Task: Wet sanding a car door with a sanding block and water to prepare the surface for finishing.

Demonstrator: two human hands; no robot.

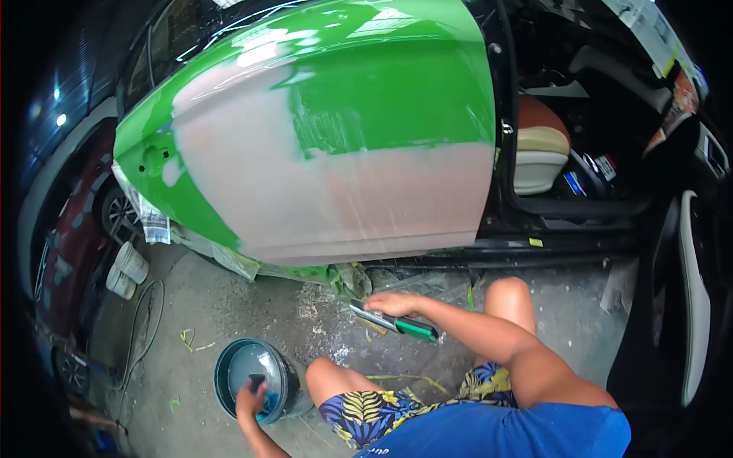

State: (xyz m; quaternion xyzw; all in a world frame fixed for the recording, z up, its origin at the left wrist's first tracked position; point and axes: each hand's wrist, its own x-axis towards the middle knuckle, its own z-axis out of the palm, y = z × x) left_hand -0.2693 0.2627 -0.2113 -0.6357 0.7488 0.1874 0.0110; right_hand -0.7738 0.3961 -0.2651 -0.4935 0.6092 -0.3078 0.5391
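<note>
The left hand (250,400) is lowered into a dark round bucket (226,365) of water standing on the concrete floor (229,313). Its fingers are curled around a small dark block (257,381), held at the water surface together with a blue item whose kind cannot be told.

The right hand (392,304) is extended forward over the floor, closed around the middle of a long flat tool (395,324) with a green and black handle end. The tool lies nearly level, pointing left and right of the hand.

Directly beyond the right hand stands a green car door (382,99), its lower and left areas covered in pale pinkish filler. Two white containers (126,269) sit well to the left of the bucket.
</note>
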